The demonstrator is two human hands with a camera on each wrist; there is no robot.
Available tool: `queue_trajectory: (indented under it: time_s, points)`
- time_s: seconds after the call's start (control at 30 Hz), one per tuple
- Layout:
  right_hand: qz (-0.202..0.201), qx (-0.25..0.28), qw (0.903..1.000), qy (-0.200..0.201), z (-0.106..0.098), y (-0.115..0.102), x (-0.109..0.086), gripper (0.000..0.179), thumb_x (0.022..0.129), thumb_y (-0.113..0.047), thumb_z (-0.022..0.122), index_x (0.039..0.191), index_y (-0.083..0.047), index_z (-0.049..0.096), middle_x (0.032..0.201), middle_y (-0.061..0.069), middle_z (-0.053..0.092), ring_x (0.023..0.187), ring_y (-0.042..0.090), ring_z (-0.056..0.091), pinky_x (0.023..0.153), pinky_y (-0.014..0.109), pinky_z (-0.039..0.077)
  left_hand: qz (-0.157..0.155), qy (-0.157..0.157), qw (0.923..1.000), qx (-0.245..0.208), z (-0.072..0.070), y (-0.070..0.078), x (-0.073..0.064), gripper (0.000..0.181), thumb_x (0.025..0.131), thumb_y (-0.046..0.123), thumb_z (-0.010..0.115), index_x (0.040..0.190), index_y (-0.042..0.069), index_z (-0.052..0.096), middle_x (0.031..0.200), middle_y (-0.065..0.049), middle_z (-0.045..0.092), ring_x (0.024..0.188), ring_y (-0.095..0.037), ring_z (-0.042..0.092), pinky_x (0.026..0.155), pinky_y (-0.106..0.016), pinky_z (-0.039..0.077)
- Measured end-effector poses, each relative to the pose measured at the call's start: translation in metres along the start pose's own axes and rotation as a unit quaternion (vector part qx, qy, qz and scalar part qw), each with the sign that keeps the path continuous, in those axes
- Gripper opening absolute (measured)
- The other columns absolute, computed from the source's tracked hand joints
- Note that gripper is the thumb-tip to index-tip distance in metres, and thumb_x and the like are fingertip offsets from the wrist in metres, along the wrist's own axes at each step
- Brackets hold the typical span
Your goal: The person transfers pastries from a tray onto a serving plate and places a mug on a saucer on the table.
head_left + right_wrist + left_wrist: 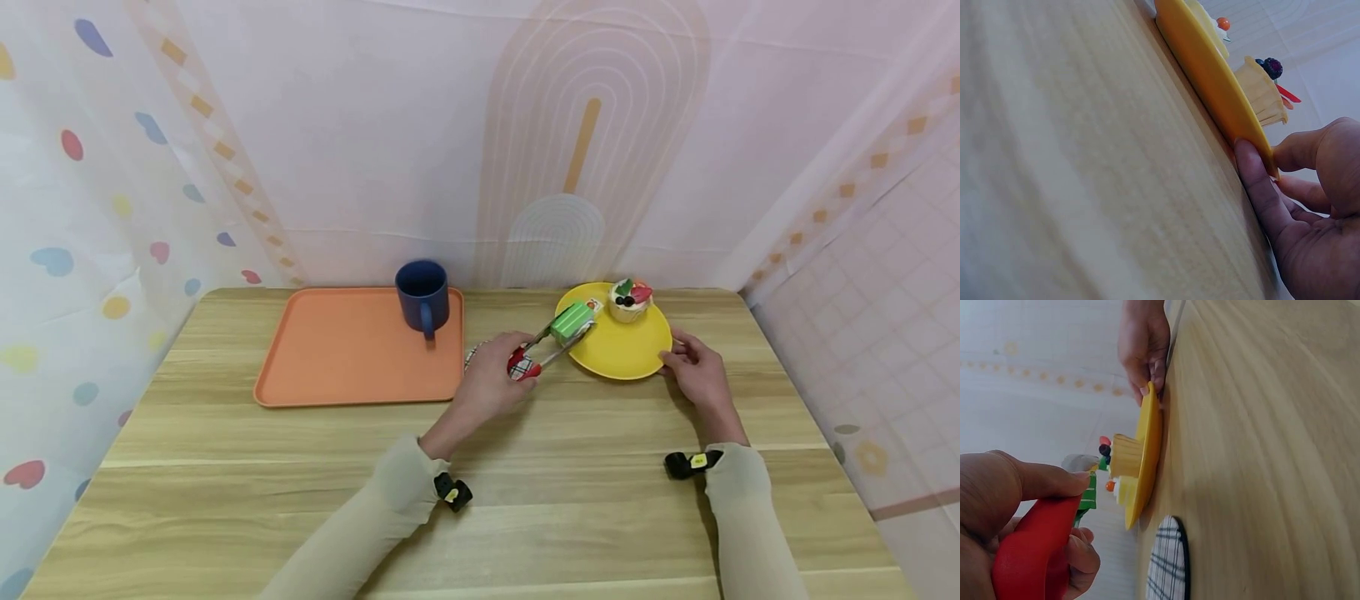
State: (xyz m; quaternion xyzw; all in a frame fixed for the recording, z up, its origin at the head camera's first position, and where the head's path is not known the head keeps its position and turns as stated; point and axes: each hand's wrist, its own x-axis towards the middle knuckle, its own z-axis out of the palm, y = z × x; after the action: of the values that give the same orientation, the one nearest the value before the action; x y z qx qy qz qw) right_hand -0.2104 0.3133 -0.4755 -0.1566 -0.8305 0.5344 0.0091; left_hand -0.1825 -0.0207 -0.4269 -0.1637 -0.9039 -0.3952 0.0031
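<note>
In the head view my left hand (pixel 491 377) grips tongs (pixel 553 354) by their red handles. Between the metal arms of the tongs is a ridged green block (pixel 572 322), seen over the left part of the yellow plate (pixel 618 362). A toy cupcake (pixel 628 307) with berries and a leaf stands on the plate. Beside it sits a small pale cake (pixel 594 305) with an orange berry, partly hidden by the block. My right hand (pixel 697 367) pinches the plate's right rim, thumb and fingers on either side, as the right wrist view shows.
Left of the plate lies an orange tray (pixel 360 354), with a dark blue mug (pixel 422 296) standing at its right end. A checked flat pad (pixel 1169 559) lies on the wooden table (pixel 555 517), partly under my left hand in the head view. A patterned curtain (pixel 375 142) hangs behind.
</note>
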Motion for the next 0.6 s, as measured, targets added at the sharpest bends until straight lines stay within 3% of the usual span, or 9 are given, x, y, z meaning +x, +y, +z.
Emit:
queue_trajectory:
  time_s: [0.6]
  points:
    - [-0.01,0.003,0.9999,0.002,0.001,0.001,0.002,0.055,0.104,-0.011,0.058,0.156,-0.006,0.041,0.122,0.012,0.056,0.083,-0.007,0.058,0.074,0.015,0.057,-0.027,-0.053,0.9982,0.004,0.029,0.018,0.01,0.057,0.088,0.014,0.08,0.141,0.015,0.059,0.132,-0.007,0.064,0.104,-0.02,0.057,0.093,-0.037,0.053]
